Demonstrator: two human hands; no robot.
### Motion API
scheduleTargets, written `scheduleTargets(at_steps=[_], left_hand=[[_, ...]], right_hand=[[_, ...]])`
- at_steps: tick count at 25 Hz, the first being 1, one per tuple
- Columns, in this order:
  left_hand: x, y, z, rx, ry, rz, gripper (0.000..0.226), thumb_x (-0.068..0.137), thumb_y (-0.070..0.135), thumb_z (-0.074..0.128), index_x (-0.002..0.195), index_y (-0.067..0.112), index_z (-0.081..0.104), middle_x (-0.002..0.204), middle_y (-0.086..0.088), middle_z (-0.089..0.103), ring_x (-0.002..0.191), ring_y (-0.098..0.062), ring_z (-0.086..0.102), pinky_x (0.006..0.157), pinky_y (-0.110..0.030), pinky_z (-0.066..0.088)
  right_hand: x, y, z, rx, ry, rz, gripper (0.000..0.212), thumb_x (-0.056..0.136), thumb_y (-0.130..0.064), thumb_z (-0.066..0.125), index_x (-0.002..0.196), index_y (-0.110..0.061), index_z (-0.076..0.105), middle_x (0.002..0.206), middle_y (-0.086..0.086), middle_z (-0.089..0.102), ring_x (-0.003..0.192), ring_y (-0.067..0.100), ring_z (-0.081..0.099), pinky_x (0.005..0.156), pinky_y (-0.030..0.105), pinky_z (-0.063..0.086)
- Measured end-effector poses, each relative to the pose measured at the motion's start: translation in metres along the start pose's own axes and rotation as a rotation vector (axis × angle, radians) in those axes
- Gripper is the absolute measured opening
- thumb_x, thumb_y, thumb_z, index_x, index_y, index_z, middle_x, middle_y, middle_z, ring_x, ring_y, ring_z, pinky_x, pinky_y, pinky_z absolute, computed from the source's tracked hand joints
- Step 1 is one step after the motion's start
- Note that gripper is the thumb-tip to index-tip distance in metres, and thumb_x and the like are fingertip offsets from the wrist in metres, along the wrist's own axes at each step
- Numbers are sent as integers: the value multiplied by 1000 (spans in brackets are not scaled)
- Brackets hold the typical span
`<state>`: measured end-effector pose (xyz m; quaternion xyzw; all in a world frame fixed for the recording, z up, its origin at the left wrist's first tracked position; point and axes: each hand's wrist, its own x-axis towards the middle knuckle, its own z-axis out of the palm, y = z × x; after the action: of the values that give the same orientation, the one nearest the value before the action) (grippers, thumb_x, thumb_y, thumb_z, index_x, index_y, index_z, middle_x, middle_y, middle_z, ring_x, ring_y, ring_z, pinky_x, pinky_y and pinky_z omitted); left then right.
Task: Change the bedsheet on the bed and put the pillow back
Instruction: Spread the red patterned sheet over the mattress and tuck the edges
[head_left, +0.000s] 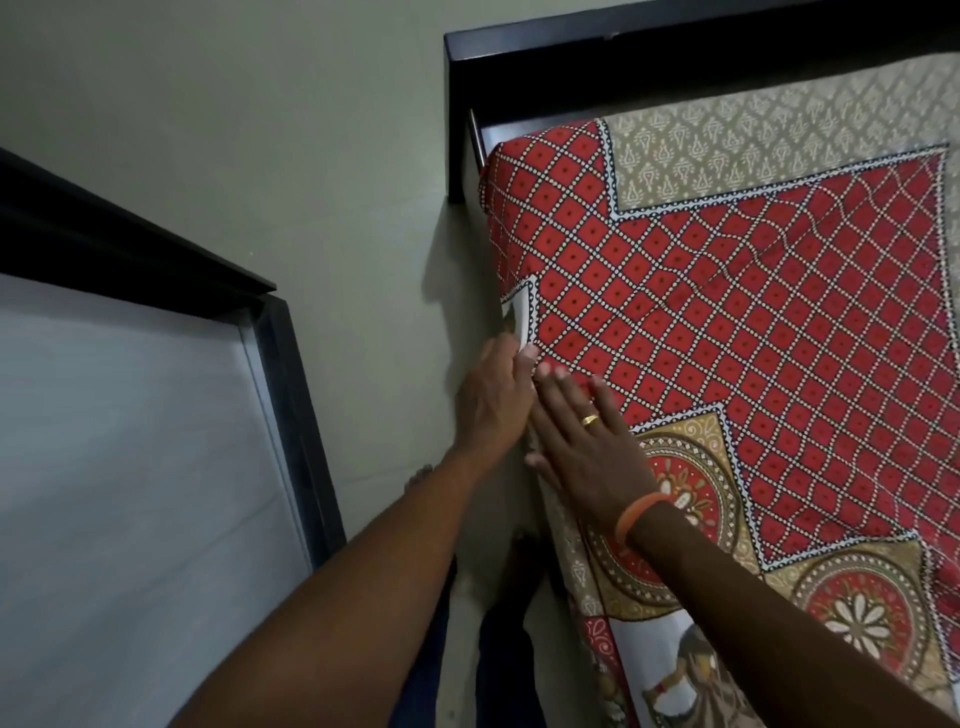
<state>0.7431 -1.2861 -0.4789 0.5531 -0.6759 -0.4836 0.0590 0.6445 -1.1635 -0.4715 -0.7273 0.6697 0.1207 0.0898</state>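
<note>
Tucking | bedsheet spread over bed, its side edge running lengthwise toward the far corner | left grip nearer, pinching that edge | right grip flat, fingers straight, pressing sheet just beside | pillow unseen
</note>
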Motion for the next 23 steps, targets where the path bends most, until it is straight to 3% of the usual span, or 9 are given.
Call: scheduleTargets(at_steps=[3,6,8,10,12,16,18,20,23], left_hand=[[9,-1,8,11,-66,-106,35,104,42,36,108,14,56,105,-2,61,89,-14,56,66,-23,37],[20,13,19,-185,114,-432,35,105,29,36,115,5,58,115,-14,62,99,-26,58,75,-27,35],[29,18,33,-470,5,-545,38,105,36,31,124,11,52,119,-11,63,101,-26,60,80,-32,46],[34,23,49,-769,-177,-642,49,102,53,23,134,22,43,124,-9,63,105,-27,64,87,-46,56],[43,21,61,-833,-200,-688,59,97,62,22,136,24,45,126,-9,63,109,-30,64,88,-49,56],[58,9,62,-1055,-10,-771,36,105,33,38,120,7,57,111,-11,68,92,-23,67,68,-29,54],[67,4,48,-779,154,-871,24,99,18,44,108,4,61,108,-15,67,91,-27,66,75,-34,54],[79,15,19,-361,328,-869,27,97,18,45,116,5,60,125,-15,58,111,-34,59,91,-40,49],[98,67,-23,-84,458,-230,27,99,26,50,122,16,58,130,-8,52,119,-26,51,94,-37,44]], right_hand=[[5,-11,-7,118,51,-82,50,101,-30,36,139,-1,48,150,25,39,143,38,32,118,52,25],[15,9,-26,432,397,170,30,98,-19,49,116,0,65,128,21,60,123,35,54,100,51,44],[22,40,-31,488,453,596,45,100,-33,46,132,-3,53,141,19,50,134,33,43,109,51,36],[37,60,-25,406,253,894,71,100,-53,27,151,-4,26,159,20,20,149,35,15,118,55,19],[56,52,-18,302,78,890,82,98,-60,14,154,-1,7,162,22,1,150,36,-1,118,59,8],[83,23,-23,235,79,594,75,100,-52,17,155,-3,6,163,18,-2,151,32,-4,121,53,0],[79,26,-29,350,143,518,66,102,-43,22,154,-2,19,163,18,7,151,31,3,122,51,5],[68,30,-37,483,300,327,48,103,-28,36,141,-1,45,156,19,32,146,31,26,119,49,20],[64,51,-39,593,533,418,25,95,-10,50,113,1,65,124,19,62,120,32,56,105,40,42]])
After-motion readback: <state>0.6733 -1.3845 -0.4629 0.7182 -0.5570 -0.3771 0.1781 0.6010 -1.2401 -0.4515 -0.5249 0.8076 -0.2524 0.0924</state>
